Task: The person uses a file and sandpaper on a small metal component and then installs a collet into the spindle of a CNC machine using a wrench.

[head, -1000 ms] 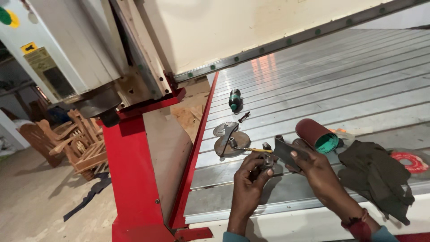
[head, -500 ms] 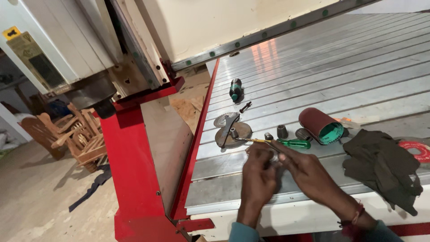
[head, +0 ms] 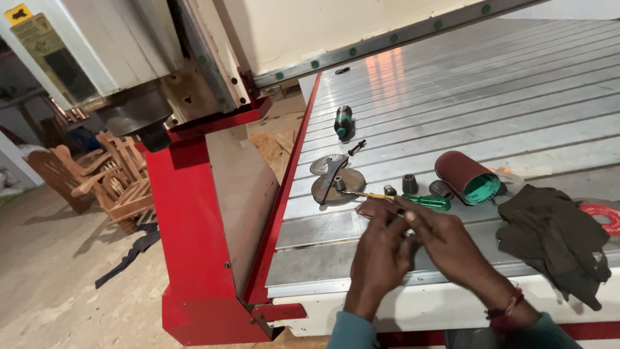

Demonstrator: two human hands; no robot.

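My left hand (head: 381,252) and my right hand (head: 452,242) meet fingertip to fingertip over the near part of the ribbed metal machine bed (head: 516,103). Between them they pinch a small reddish-brown piece of sandpaper (head: 369,208). Anything smaller inside the fingers is hidden. Just beyond the fingertips lies a green-handled screwdriver (head: 427,201) with a yellowish shaft. A roll of reddish-brown sandpaper (head: 465,174) with a green inner face lies on its side behind my right hand.
Toothed saw discs (head: 336,181), small metal sleeves (head: 409,184), a bolt (head: 356,147) and a green-and-black cylinder (head: 343,121) lie on the bed. A dark green cloth (head: 555,236) and a red ring (head: 602,218) are at right. Left are the red machine frame (head: 194,258) and wooden chairs (head: 103,184).
My hands have drawn back toward the front edge of the bed and closed together. The screwdriver stays on the bed. The view has shifted slightly.
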